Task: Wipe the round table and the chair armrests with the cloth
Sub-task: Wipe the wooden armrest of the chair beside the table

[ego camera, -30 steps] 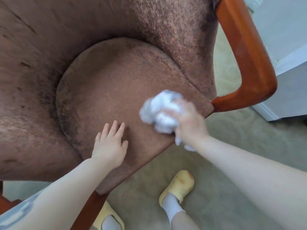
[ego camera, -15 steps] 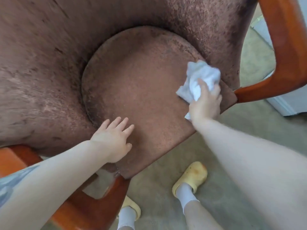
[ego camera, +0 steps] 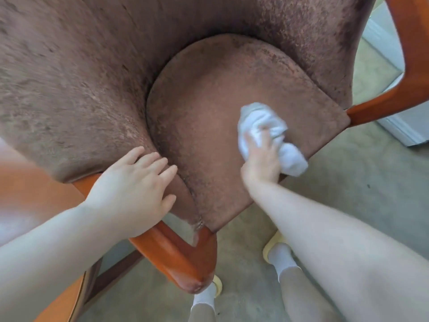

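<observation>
A brown velvet armchair fills the view, its round seat cushion in the middle. My right hand grips a crumpled white cloth and presses it on the seat near the front right edge. My left hand lies flat, fingers spread, on the chair's left side where the upholstery meets the left wooden armrest. The right wooden armrest curves down at the far right, away from both hands. The round table is not clearly in view.
Beige carpet lies under the chair. My feet in white socks and yellow slippers stand just in front of the seat. A white baseboard and wall sit behind the right armrest. A blurred orange-brown wooden surface is at the far left.
The view has shifted, bringing the left armrest into sight. My right hand has drawn the cloth from the seat's right edge toward the front middle. My left hand has moved left onto the chair's side.
</observation>
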Tool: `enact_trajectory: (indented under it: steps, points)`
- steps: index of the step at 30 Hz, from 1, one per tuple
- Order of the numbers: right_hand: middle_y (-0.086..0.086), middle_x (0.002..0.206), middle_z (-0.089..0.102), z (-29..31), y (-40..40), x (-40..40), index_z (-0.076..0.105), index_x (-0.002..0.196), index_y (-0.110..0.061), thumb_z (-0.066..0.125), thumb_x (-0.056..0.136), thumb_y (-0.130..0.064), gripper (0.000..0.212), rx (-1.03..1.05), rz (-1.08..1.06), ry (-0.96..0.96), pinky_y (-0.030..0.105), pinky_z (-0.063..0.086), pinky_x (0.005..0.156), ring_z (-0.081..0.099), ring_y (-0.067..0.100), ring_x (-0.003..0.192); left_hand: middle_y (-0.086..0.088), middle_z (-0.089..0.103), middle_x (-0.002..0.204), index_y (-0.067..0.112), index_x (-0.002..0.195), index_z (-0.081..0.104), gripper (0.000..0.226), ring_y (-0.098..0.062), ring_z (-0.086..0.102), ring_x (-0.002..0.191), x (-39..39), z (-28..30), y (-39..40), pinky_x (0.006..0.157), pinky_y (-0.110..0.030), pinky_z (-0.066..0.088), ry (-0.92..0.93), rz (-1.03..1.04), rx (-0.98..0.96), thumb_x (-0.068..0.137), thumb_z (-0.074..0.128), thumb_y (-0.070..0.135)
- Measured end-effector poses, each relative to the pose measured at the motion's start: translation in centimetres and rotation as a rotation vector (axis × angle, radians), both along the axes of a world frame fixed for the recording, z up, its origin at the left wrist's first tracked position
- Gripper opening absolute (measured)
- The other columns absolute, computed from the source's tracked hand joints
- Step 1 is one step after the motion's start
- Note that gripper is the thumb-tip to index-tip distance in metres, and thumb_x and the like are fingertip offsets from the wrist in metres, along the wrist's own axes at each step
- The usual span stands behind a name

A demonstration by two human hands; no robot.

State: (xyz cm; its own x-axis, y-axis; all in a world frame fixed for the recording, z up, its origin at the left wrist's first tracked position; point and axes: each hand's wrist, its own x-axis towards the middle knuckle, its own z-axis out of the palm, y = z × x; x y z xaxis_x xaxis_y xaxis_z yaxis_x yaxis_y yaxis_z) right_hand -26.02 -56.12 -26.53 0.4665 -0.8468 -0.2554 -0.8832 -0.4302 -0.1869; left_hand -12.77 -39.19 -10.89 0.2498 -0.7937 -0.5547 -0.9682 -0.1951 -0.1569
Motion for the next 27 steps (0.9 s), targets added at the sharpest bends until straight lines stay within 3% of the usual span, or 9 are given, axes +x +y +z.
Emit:
enact_trajectory:
  steps: [2,5,11,13,16,20,23,25,27]
  points:
    - [0.006,0.147,0.035,-0.3,5.8,-1.5,0.045,0.132,-0.037,0.064,0.080,-0.011,0.062,-0.073,0.425,-0.120,0.033,0.053,0.076,0.040,0.033,0.128,-0.004,0.054,0.138,0.021,0.138,0.049,0.057,-0.022,0.046,0.132,0.0,0.9,0.4,0.113,-0.043,0.025,0.041,0.007,-0.126,0.089,0.035,0.047]
    - [-0.004,0.129,0.058,0.6,8.9,-4.2,0.063,0.112,-0.039,0.078,0.064,-0.013,0.057,0.014,1.018,-0.073,0.021,0.042,0.041,0.062,0.018,0.093,0.001,0.071,0.111,0.018,0.113,0.069,0.045,-0.021,0.063,0.109,0.3,1.0,1.5,0.106,-0.042,0.032,0.098,-0.065,-0.229,0.086,0.040,0.039]
    - [-0.009,0.118,0.062,1.5,5.0,-6.4,0.070,0.095,-0.031,0.070,0.074,-0.019,0.024,-0.027,1.420,0.060,0.027,0.053,0.059,0.059,0.017,0.105,0.008,0.071,0.097,0.023,0.091,0.072,0.038,-0.019,0.064,0.099,0.2,0.8,4.8,0.102,-0.039,0.031,0.150,-0.159,-0.411,0.095,0.036,0.033]
    - [-0.005,0.124,0.056,2.1,5.3,-4.8,0.065,0.100,-0.026,0.060,0.078,-0.006,0.031,0.116,1.040,-0.013,0.038,0.053,0.064,0.051,0.022,0.114,0.008,0.070,0.096,0.023,0.089,0.071,0.037,-0.020,0.063,0.097,0.3,0.5,5.8,0.103,-0.037,0.031,0.167,-0.151,-0.486,0.096,0.036,0.033]
    - [-0.010,0.133,0.050,2.8,9.4,-2.0,0.065,0.102,-0.035,0.058,0.073,0.003,0.048,0.097,0.242,-0.249,0.034,0.048,0.063,0.046,0.022,0.110,0.010,0.068,0.096,0.025,0.088,0.070,0.032,-0.019,0.061,0.100,0.1,0.0,6.9,0.109,-0.036,0.026,0.172,-0.094,-0.598,0.096,0.040,0.032]
    - [-0.015,0.140,0.039,2.2,13.0,-4.7,0.054,0.122,-0.043,0.053,0.085,-0.003,0.054,0.170,0.607,-0.075,0.031,0.049,0.068,0.042,0.020,0.120,0.011,0.067,0.093,0.027,0.081,0.070,0.030,-0.018,0.060,0.100,-0.4,-0.5,7.3,0.111,-0.034,0.022,0.131,-0.065,-0.682,0.095,0.043,0.030]
    - [-0.015,0.127,0.053,4.4,8.3,-4.5,0.062,0.111,-0.044,0.052,0.080,-0.009,0.048,0.269,0.317,-0.013,0.028,0.046,0.069,0.052,0.015,0.117,0.012,0.067,0.099,0.030,0.081,0.068,0.031,-0.019,0.057,0.107,-0.3,-0.5,7.1,0.111,-0.036,0.021,0.127,-0.098,-0.703,0.097,0.041,0.030]
    - [-0.009,0.102,0.068,8.0,6.3,-2.4,0.070,0.100,-0.035,0.053,0.069,-0.003,0.048,0.501,-0.214,-0.337,0.024,0.050,0.068,0.063,0.018,0.095,0.011,0.065,0.113,0.030,0.086,0.068,0.031,-0.019,0.051,0.121,-0.4,-0.5,7.2,0.113,-0.039,0.018,0.137,-0.105,-0.704,0.097,0.040,0.031]
    - [-0.011,0.083,0.069,12.1,7.4,-0.3,0.071,0.093,-0.028,0.053,0.056,-0.003,0.048,0.774,-0.468,-0.773,0.013,0.047,0.059,0.063,0.008,0.079,0.004,0.051,0.141,0.027,0.110,0.066,0.032,-0.022,0.035,0.137,-0.7,-0.5,7.3,0.116,-0.045,0.012,0.081,-0.078,-0.704,0.097,0.039,0.033]
